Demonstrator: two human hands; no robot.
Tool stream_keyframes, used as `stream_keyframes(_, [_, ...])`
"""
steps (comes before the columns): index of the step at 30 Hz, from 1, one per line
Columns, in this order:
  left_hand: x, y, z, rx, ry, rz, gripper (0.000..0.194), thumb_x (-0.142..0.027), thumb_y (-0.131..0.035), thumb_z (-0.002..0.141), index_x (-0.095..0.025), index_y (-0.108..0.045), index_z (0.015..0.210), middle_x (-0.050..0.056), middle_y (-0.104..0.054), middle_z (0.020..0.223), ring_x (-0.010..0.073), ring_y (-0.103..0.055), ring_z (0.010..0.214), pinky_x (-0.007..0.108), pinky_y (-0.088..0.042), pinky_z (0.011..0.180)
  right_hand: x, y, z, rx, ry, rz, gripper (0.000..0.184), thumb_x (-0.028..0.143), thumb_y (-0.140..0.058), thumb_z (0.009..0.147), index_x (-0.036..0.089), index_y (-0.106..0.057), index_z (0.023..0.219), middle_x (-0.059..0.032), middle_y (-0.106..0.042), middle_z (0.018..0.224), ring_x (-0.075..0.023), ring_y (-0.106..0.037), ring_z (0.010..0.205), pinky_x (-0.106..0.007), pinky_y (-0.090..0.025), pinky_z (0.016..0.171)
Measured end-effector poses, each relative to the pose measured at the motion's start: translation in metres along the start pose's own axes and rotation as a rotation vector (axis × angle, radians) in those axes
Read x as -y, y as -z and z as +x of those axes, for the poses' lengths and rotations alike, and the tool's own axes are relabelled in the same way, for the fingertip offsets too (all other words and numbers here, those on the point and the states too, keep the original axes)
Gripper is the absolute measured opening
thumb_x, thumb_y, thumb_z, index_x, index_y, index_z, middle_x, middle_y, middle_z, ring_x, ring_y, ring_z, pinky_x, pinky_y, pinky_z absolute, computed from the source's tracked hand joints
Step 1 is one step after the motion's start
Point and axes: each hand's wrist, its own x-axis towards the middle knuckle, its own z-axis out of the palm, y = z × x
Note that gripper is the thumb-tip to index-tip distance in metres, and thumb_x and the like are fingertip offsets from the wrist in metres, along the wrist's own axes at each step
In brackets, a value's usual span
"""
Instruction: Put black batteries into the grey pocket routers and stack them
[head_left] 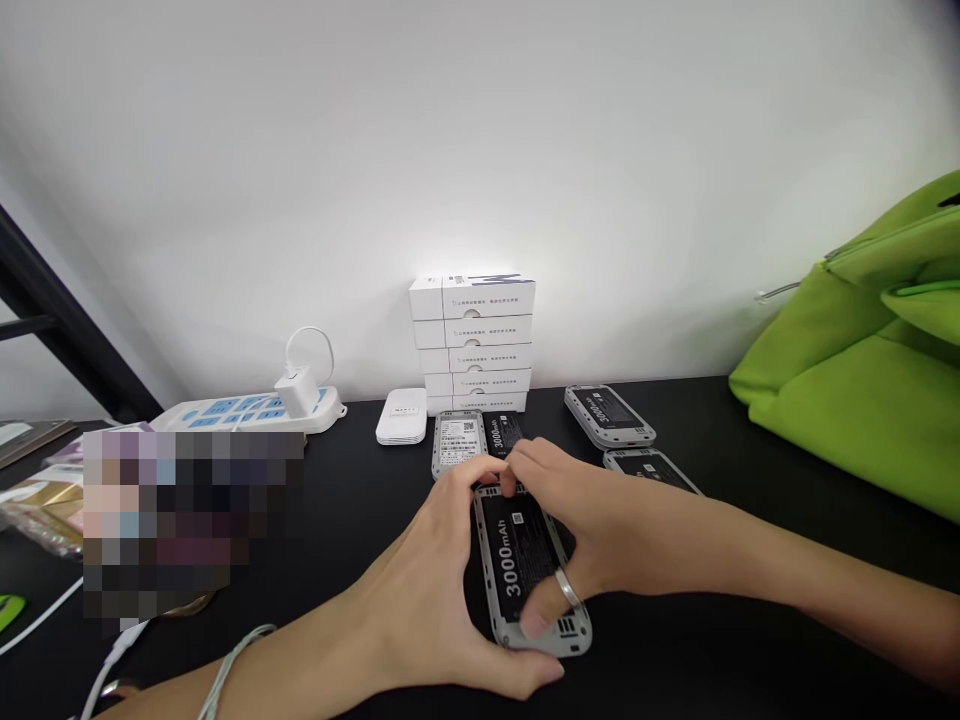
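Observation:
An open handheld device with a pale grey casing lies on the black table in front of me. A black 3000mAh battery sits inside it. My left hand curves around the device's left side, fingers at its far end and thumb by its near end. Reaching over from the right, my right hand has its ringed thumb on the near part of the device and its fingers bent at the far end. Those fingers partly hide the far edge. Just beyond lie another open casing with a printed label and a loose black battery.
Several white boxes are stacked against the wall, beside small white covers. More battery-fitted devices lie to the right, near a green bag. Leftward are a power strip with a charger, packets and a cable.

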Motion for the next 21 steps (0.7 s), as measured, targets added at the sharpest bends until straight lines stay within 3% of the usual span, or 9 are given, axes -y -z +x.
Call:
stream_keyframes(4, [-0.002,0.003,0.003,-0.039,-0.09,0.036,0.107,-0.035,-0.089,0.051,-0.035,-0.018,0.132,0.008,-0.045,0.125,0.0307,-0.056,0.107,0.048,-0.053,0.089,0.005,0.001,0.0,-0.111,0.01,0.075,0.049,0.046,-0.08,0.062,0.025,-0.041,0.084,-0.0027,-0.044,0.105,-0.025,-0.046,0.098,-0.036,-0.046,0.076])
stream_keyframes(7, [0.003,0.005,0.007,-0.097,-0.151,0.079,0.1,-0.032,-0.086,0.054,-0.034,-0.019,0.129,0.006,-0.046,0.12,0.0289,-0.058,0.103,0.045,-0.053,0.085,0.008,0.002,-0.003,-0.113,0.038,0.192,0.039,0.032,-0.075,0.071,0.026,-0.039,0.086,-0.0002,-0.051,0.098,-0.0214,-0.053,0.089,-0.032,-0.046,0.069])
stream_keyframes(10, [0.011,0.007,0.011,-0.166,-0.088,0.109,0.099,-0.033,-0.084,0.056,-0.031,-0.018,0.129,0.007,-0.045,0.119,0.0279,-0.057,0.102,0.044,-0.053,0.084,0.002,0.004,0.002,-0.079,0.072,0.537,0.037,0.02,-0.065,0.078,0.029,-0.036,0.098,0.0047,-0.059,0.082,-0.0175,-0.059,0.073,-0.03,-0.046,0.062])
stream_keyframes(13, [0.019,0.008,0.014,-0.243,0.047,0.142,0.096,-0.038,-0.083,0.06,-0.029,-0.018,0.13,0.01,-0.041,0.124,0.0278,-0.055,0.105,0.045,-0.052,0.087,-0.016,0.01,0.016,-0.279,0.053,0.791,0.041,0.026,-0.072,0.077,0.029,-0.038,0.1,0.0073,-0.059,0.072,-0.0162,-0.06,0.068,-0.031,-0.046,0.064])
stream_keyframes(16, [0.025,0.01,0.016,-0.285,0.129,0.166,0.092,-0.04,-0.08,0.066,-0.029,-0.017,0.133,0.011,-0.037,0.133,0.0295,-0.05,0.114,0.048,-0.048,0.094,-0.039,0.015,0.028,-0.48,-0.126,0.662,0.027,0.038,-0.073,0.077,0.024,-0.054,0.09,0.0015,-0.061,0.075,-0.0181,-0.059,0.075,-0.036,-0.047,0.073])
stream_keyframes(18, [0.027,0.01,0.017,-0.287,0.162,0.173,0.09,-0.041,-0.076,0.072,-0.03,-0.016,0.138,0.011,-0.034,0.139,0.0312,-0.046,0.121,0.05,-0.045,0.099,-0.05,0.015,0.033,-0.451,-0.225,0.605,0.025,0.039,-0.073,0.077,0.02,-0.061,0.089,-0.003,-0.064,0.083,-0.0199,-0.061,0.082,-0.039,-0.048,0.08])
stream_keyframes(21, [0.028,0.011,0.018,-0.255,0.185,0.169,0.078,-0.042,-0.069,0.082,-0.033,-0.019,0.142,0.01,-0.036,0.141,0.0323,-0.044,0.126,0.053,-0.042,0.102,-0.061,0.011,0.036,-0.309,-0.237,0.592,0.046,0.038,-0.079,0.071,0.017,-0.061,0.109,-0.004,-0.063,0.088,-0.0208,-0.063,0.086,-0.038,-0.05,0.084])
